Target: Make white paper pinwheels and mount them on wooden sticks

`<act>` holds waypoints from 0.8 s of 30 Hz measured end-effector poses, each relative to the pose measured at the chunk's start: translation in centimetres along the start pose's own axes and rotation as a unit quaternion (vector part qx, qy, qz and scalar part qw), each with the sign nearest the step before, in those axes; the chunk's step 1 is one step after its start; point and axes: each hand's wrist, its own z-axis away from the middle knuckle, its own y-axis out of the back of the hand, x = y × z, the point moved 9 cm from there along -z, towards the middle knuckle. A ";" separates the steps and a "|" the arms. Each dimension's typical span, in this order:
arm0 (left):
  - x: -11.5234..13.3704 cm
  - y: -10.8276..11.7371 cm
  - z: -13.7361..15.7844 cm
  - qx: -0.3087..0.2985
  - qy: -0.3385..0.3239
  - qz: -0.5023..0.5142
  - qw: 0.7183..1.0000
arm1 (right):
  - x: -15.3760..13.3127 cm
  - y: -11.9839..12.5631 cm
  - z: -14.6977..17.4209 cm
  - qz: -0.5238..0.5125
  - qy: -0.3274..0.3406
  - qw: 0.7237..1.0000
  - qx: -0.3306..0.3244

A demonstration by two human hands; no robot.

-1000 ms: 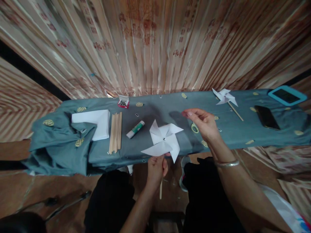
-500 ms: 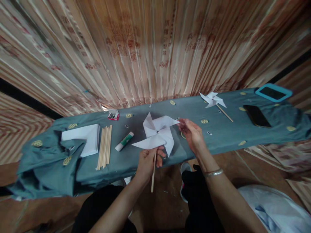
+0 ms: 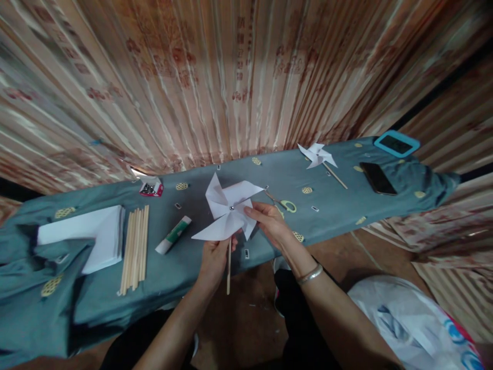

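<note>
A white paper pinwheel (image 3: 227,226) with a shiny metal pin at its centre faces me above the front of the table. My left hand (image 3: 214,261) is closed around its thin wooden stick (image 3: 228,277), just under the lower blade. On the right side, my right hand (image 3: 269,221) has its thumb on the paper near the pin, with the other fingers partly hidden behind the blade. Scissors with yellow-green handles (image 3: 288,206) lie just beyond my right hand. A green and white glue stick (image 3: 173,235) rests left of the pinwheel.
On the cloth-covered table (image 3: 269,174) lie wooden sticks (image 3: 134,252), folded white paper (image 3: 106,239) and a small box of metal pins (image 3: 151,187). Farther right are another pinwheel (image 3: 316,154), a black phone (image 3: 377,178) and a blue-framed tablet (image 3: 397,143). A white bag (image 3: 404,313) stands lower right.
My right hand has moved left from the blade's tip onto the paper near the centre, and its thumb now presses there. The scissors have come into view. The whole view has shifted right.
</note>
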 end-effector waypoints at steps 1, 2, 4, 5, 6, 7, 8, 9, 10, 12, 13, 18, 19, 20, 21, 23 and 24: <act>0.0 -0.1 0.0 0.000 -0.002 -0.006 1.000 | 0.0 -0.1 0.0 -0.001 0.000 1.000 0.001; 0.0 -0.2 0.0 0.001 -0.003 -0.011 1.000 | 0.0 -0.1 0.0 -0.004 0.000 1.000 0.005; -0.2 -0.4 0.0 0.005 0.004 -0.024 1.000 | 0.2 -0.1 -0.1 -0.008 -0.002 1.000 0.015; -0.3 -0.5 0.0 0.008 0.008 -0.031 0.999 | 0.3 -0.2 -0.1 -0.009 -0.002 1.000 0.019; -0.4 -0.5 0.0 0.009 0.012 -0.037 0.999 | 0.4 -0.2 -0.1 -0.010 -0.003 1.000 0.022; -0.5 -0.6 0.0 0.010 0.013 -0.042 0.999 | 0.6 -0.1 -0.2 -0.012 -0.002 1.000 0.025; -0.7 -0.6 -0.1 0.010 0.016 -0.046 0.999 | 0.7 -0.1 -0.2 -0.014 -0.003 1.000 0.028; -0.7 -0.6 -0.1 0.012 0.019 -0.048 0.999 | 0.8 -0.1 -0.3 -0.015 -0.002 0.999 0.030; -0.8 -0.6 -0.1 0.015 0.023 -0.048 0.998 | 0.8 0.0 -0.3 -0.015 0.000 0.999 0.034; -0.8 -0.7 -0.1 0.016 0.026 -0.045 0.999 | 0.8 0.2 -0.3 -0.009 0.003 0.999 0.036; -0.6 -0.9 -0.1 0.010 0.023 -0.043 0.999 | 0.8 0.3 -0.3 -0.005 0.003 0.999 0.035; -0.1 -1.6 0.1 -0.027 0.006 -0.019 0.999 | 0.7 0.8 -0.5 0.013 0.008 0.999 0.040; -0.2 -1.7 0.2 -0.031 0.010 -0.016 0.999 | 0.7 1.0 -0.6 0.011 0.012 0.999 0.049; -0.3 -1.7 0.3 -0.036 0.016 -0.012 0.999 | 0.6 1.2 -0.7 0.009 0.017 0.998 0.057; -0.5 -1.7 0.4 -0.040 0.022 -0.008 0.999 | 0.5 1.3 -0.8 0.006 0.021 0.998 0.064; -0.8 -1.6 0.5 -0.042 0.031 0.005 0.999 | 0.2 1.5 -0.9 0.001 0.030 0.997 0.073; -0.9 -1.5 0.6 -0.041 0.034 0.013 0.998 | 0.1 1.6 -0.9 0.000 0.034 0.997 0.075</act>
